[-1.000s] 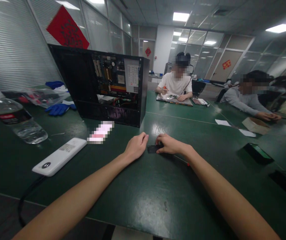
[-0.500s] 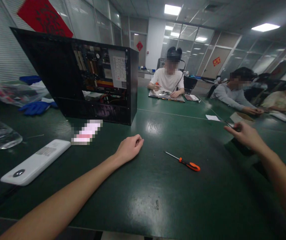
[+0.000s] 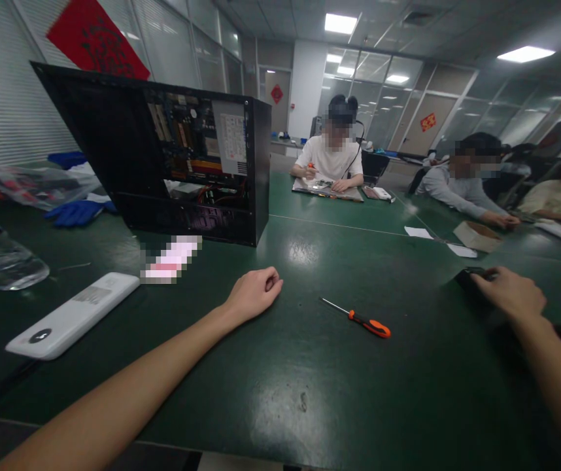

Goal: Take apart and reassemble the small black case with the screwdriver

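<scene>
Reaching to the right side of the frame, our right hand (image 3: 513, 291) has its fingers at the black box (image 3: 469, 280); we cannot tell whether they grip it or something over it. Our left hand (image 3: 254, 292) rests near the centre, loosely clenched on the green table (image 3: 305, 373). Between our hands, right of centre and nearer the left one, lies the screwdriver (image 3: 369, 324), its orange-and-black handle angled down to the right. Up at the left we have the open computer case (image 3: 263, 173), standing with its inner boards showing. Below it, towards the lower left, sits the white device (image 3: 77, 313) with its dark cable. At the upper centre, a person (image 3: 334, 157) in a white shirt works across from us.
</scene>
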A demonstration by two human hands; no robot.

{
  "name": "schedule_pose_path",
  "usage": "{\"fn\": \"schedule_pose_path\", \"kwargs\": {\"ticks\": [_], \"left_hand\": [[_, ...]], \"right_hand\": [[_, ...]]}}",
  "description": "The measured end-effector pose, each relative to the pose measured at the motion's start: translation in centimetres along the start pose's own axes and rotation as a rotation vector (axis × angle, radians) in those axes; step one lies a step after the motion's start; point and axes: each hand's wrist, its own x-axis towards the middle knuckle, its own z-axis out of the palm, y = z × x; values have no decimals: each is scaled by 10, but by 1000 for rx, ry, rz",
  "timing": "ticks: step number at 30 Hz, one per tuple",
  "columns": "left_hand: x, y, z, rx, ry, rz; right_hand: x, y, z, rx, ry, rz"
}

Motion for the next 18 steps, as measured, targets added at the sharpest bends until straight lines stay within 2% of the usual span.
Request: {"fn": "schedule_pose_path", "kwargs": {"ticks": [10,18], "left_hand": [[0,0,0,10,-8,20],[-1,1,1,26,-4,19]], "right_hand": [[-2,10,10,-1,-35,-22],[4,12,15,6,-14,-52]]}}
